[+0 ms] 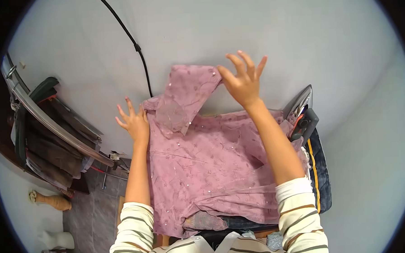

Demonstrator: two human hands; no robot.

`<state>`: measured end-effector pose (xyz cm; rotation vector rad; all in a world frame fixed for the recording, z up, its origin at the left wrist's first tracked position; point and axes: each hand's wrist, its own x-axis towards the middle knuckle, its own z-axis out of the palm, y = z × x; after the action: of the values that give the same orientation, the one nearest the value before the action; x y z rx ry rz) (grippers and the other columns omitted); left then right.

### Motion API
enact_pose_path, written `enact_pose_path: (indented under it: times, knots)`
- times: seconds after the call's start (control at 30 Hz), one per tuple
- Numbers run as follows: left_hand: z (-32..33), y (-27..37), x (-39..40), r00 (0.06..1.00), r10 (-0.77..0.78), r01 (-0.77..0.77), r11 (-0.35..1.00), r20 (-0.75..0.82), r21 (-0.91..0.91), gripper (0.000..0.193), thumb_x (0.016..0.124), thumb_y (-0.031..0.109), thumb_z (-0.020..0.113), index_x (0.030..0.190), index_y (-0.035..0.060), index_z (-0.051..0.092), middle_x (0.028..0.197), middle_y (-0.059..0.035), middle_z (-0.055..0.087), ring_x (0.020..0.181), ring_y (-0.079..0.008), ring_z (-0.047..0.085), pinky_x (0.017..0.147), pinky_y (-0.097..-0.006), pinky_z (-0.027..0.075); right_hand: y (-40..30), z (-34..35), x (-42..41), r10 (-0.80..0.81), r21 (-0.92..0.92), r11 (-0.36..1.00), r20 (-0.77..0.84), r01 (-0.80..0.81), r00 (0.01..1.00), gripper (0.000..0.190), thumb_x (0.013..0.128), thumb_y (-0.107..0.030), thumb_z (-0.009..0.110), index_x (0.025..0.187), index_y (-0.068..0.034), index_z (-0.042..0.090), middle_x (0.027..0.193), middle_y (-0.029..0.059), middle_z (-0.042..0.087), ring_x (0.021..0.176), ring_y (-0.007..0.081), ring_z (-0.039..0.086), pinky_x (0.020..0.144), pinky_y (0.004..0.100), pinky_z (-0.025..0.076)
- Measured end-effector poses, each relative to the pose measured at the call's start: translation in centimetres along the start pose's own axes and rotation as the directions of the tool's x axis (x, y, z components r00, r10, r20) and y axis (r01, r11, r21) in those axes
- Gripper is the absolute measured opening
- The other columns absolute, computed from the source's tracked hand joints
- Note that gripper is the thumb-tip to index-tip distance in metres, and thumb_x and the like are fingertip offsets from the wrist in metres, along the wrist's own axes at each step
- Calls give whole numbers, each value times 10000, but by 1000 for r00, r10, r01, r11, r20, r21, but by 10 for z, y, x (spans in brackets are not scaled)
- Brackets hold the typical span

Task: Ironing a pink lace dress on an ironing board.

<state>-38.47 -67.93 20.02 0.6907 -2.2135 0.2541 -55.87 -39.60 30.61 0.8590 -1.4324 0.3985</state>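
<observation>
A pink garment [190, 164], patterned with small flowers and dotted with pearl-like beads, lies spread over a padded surface in front of me. My right hand [243, 82] pinches the upper corner of a raised sleeve-like part [192, 83] between thumb and index finger, its other fingers spread upward. At the garment's upper left edge, my left hand [136, 122] grips the fabric with thumb and index finger, the other fingers fanned out. A round sheer patch [171, 116] shows at the lower part of the raised piece. Folds of fabric gather under my right forearm.
A clothes iron [302, 118] stands on its heel at the right, close to the fabric. Beneath lies a dark blue pad [321, 175] with a yellow stripe. A black cord [127, 33] hangs down the wall. Dark clothes [51, 146] hang from a curved metal rail [56, 122] at left.
</observation>
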Motion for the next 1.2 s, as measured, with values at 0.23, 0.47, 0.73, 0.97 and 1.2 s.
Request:
enact_pose_path:
  times: [0.23,0.47,0.73,0.97,1.2]
  knots:
    - [-15,28,-50,941,-104,90,994,322,59,588,829,202,586,1384,82,435,1519,-276,131,1407,-444,104,1075,-637,94,-40,8,-52,-239,228,965,564,129,790,143,767,-155,632,896,-199,673,1299,41,504,1314,279,360,1106,661,123]
    - [-157,81,-131,522,722,-362,670,454,-648,770,772,582,622,1369,124,460,1520,-277,133,1377,-474,150,1068,-632,100,-22,-150,-88,-318,468,877,734,-107,601,328,666,-355,742,888,-122,681,1342,106,450,1356,341,283,1094,666,69]
    - [-163,93,-167,352,842,-429,534,410,-729,493,808,411,648,1220,143,607,1499,-244,231,1375,-417,221,1073,-596,151,9,-266,-108,-307,390,885,899,-255,311,329,535,-329,777,678,-57,659,1272,124,494,1239,395,369,1089,629,179]
    - [-235,74,-166,202,923,-332,380,329,-863,388,833,324,632,1202,204,644,1522,-208,216,1360,-436,242,1064,-587,191,-2,-382,-55,-89,190,914,956,-359,279,285,511,-330,794,629,-103,667,1223,97,551,1232,401,378,1089,650,153]
    - [-224,114,-161,331,886,-325,430,325,-842,460,866,436,590,1206,129,631,1512,-218,231,1372,-429,213,1081,-590,159,10,-329,-80,180,35,914,858,-405,481,390,608,-393,791,869,-114,710,1326,129,471,1275,398,341,1078,661,145]
